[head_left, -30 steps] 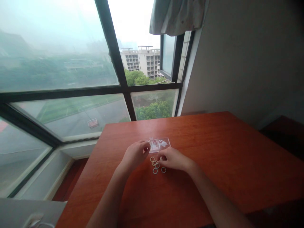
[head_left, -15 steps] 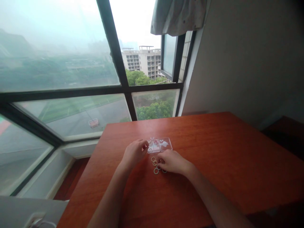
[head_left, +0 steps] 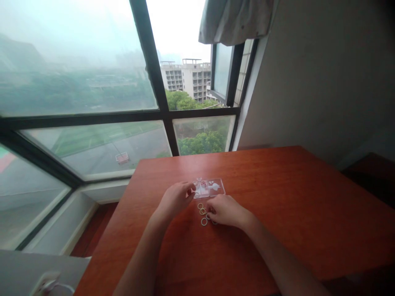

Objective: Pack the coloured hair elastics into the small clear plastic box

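Observation:
A small clear plastic box [head_left: 202, 194] lies on the table with its lid [head_left: 217, 187] folded open to the right; a few small rings show inside. At the box's left edge, my left hand [head_left: 176, 197] has its fingers curled and gripping the side. Just in front of the box are several thin, pale rings [head_left: 204, 222], some overlapping. My right hand [head_left: 226, 210] is over the right part of this group, thumb and fingers pinched at a ring [head_left: 207, 217]. The hand hides some of the rings behind it.
The reddish-brown wooden table [head_left: 277, 185] stretches to the right and towards me. Beyond its far edge stand dark-framed windows [head_left: 123, 119], with a curtain [head_left: 236, 22] hanging at upper right. A wall socket with a plug [head_left: 51, 283] is at lower left.
The whole view has shifted slightly, so everything sits a little further right. Both hands stay in about the same places by the box and the rings.

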Tool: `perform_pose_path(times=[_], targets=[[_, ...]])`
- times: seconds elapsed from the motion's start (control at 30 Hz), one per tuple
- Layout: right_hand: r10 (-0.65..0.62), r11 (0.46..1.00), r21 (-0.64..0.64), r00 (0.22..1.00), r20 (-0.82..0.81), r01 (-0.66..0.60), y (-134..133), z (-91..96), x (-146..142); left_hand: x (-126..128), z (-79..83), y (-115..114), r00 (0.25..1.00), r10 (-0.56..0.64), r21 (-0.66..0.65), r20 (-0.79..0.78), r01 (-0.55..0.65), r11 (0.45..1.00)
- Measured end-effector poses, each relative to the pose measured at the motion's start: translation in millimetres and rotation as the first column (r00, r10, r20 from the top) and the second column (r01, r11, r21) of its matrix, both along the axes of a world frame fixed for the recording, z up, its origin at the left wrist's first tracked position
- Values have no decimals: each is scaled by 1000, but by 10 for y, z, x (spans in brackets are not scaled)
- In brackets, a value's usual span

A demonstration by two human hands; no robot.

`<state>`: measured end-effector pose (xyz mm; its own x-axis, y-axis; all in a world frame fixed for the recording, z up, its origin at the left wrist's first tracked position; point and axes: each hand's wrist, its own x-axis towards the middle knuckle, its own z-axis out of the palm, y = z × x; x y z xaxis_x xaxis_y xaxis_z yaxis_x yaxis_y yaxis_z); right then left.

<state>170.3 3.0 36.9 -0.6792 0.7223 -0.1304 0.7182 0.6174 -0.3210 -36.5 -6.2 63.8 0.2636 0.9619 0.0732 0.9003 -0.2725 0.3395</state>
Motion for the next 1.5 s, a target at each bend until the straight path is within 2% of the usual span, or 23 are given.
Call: perform_pose_path(times=[0.13, 0.23, 0.33, 0.5, 0.63, 0.77, 0.93, 1.07, 1.27, 1.5], targets=[[-8, 1000, -6, 995, -97, 8, 22, -6, 18, -30, 61, -22, 999, -35, -6, 14, 35, 999], [-86, 996, -22, 961, -263, 83, 98, 47, 10, -91, 115, -46, 1000, -24, -37, 8, 25, 999], [-156, 986, 7, 925, -346, 169, 212, 112, -68, -126, 140, -80, 1000, 11, -65, -27, -13, 998], [-184, 974, 77, 946, -267, 211, 358, 90, -281, -66, 144, -154, 998, -30, -126, -48, 24, 992], [-232, 964, 71, 944, -236, 255, 403, -5, -327, 11, 152, -209, 995, -63, -182, -83, 47, 982], [-238, 967, 16, 923, -301, 255, 422, -28, -182, 130, 126, -257, 991, -114, -224, -72, 95, 970], [-199, 980, -66, 926, -320, 188, 385, 18, 103, 310, 100, -315, 973, -226, -258, -47, 207, 944], [-195, 977, -146, 921, -338, 154, 338, -12, 250, 377, 105, -342, 965, -246, -266, -88, 215, 940], [-206, 973, -159, 932, -298, 165, 320, -115, 315, 415, 78, -343, 953, -256, -267, -160, 208, 941], [-213, 971, -149, 955, -205, 185, 261, -66, 271, 456, 11, -361, 952, -264, -238, -154, 224, 945]])
